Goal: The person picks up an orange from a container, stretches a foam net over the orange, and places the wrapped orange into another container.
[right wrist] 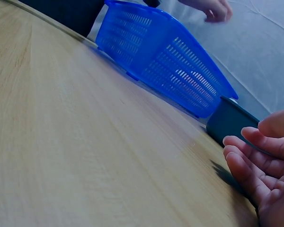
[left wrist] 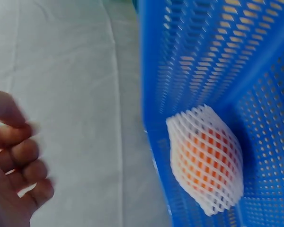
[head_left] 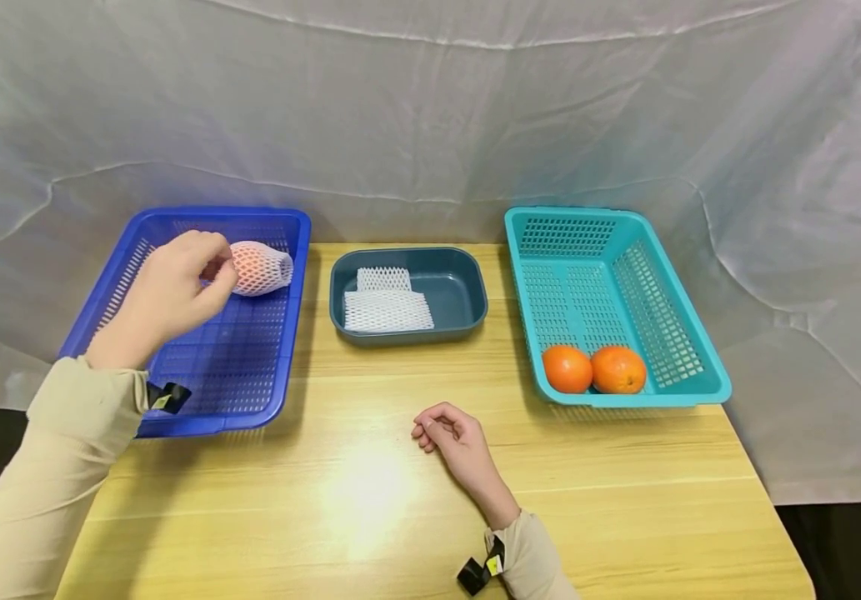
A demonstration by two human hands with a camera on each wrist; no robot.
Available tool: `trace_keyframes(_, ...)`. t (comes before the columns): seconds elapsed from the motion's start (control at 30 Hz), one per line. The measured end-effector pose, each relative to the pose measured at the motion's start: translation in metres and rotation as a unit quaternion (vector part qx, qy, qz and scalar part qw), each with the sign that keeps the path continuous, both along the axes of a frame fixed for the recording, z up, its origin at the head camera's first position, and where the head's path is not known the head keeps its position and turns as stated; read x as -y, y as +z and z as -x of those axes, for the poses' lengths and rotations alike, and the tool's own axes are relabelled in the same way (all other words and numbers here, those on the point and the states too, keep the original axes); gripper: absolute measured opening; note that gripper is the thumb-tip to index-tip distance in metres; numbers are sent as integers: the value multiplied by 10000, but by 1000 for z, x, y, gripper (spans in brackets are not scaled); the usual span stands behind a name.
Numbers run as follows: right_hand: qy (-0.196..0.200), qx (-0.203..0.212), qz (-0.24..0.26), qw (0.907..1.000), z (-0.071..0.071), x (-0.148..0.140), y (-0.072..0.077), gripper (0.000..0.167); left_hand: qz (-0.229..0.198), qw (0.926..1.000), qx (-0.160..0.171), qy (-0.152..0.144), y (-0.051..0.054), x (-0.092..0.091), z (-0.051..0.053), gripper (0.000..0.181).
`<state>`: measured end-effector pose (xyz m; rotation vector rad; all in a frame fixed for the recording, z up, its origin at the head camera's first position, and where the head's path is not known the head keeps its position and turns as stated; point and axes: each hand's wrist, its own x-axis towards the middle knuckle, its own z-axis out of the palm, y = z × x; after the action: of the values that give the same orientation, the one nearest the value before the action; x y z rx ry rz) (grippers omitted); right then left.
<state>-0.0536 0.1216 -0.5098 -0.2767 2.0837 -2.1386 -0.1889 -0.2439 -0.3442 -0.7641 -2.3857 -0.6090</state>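
Note:
An orange in a white foam net sleeve lies in the far part of the blue basket. My left hand hovers over that basket with loosely bent fingers, and the left wrist view shows it apart from the sleeved orange and holding nothing. My right hand is at the middle of the table, its fingers loosely curled with nothing in them. Behind it stands a dark teal tray with flattened white foam net sleeves in its left half.
A turquoise basket stands at the right, with two bare oranges side by side at its near end. A grey cloth hangs behind the wooden table.

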Motion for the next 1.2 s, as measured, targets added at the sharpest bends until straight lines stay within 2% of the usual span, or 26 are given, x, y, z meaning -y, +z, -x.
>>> trace_keyframes(0.13,-17,34,-9,10000,1,0,-1,16,-87,9972,-720,177,4,-4,-13,31)
trace_keyframes(0.2,-34,46,-2,10000,1,0,-2,16,-154,9955,-923,137,5,-6,-20,38)
trace_keyframes(0.27,-48,50,26,10000,1,0,-4,17,-304,9949,-965,2,6,-11,-29,42)
trace_keyframes(0.43,-20,-41,162,9999,0,-1,-7,21,-924,9924,-727,-363,5,-34,-57,44)
trace_keyframes(0.57,-20,-138,236,9996,1,-2,-8,23,-1385,9865,-487,-723,-5,-58,-78,44)
trace_keyframes(0.63,-27,-176,271,9995,1,-2,-9,23,-1690,9815,-294,-854,-15,-70,-87,45)
trace_keyframes(0.73,-29,-234,297,9993,2,-2,-8,23,-2115,9725,10,-977,-35,-90,-98,47)
trace_keyframes(0.83,-90,-219,264,9994,1,-3,-5,23,-2520,9597,577,-1100,-58,-114,-108,47)
trace_keyframes(0.87,-126,-195,232,9995,1,-4,-4,23,-2713,9519,837,-1149,-66,-123,-112,47)
trace_keyframes(0.93,-205,-137,151,9996,0,-5,0,24,-3233,9264,1463,-1260,-81,-140,-118,48)
trace_keyframes(1.0,-269,-98,30,9996,-1,-7,3,23,-3805,8923,2039,-1317,-95,-156,-124,47)
trace_keyframes(1.07,-289,-140,-126,9994,-2,-9,6,22,-4313,8543,2551,-1382,-110,-170,-130,45)
trace_keyframes(1.2,-268,-616,-950,9932,-5,-13,14,17,-4897,7856,3442,-1566,-137,-190,-136,27)
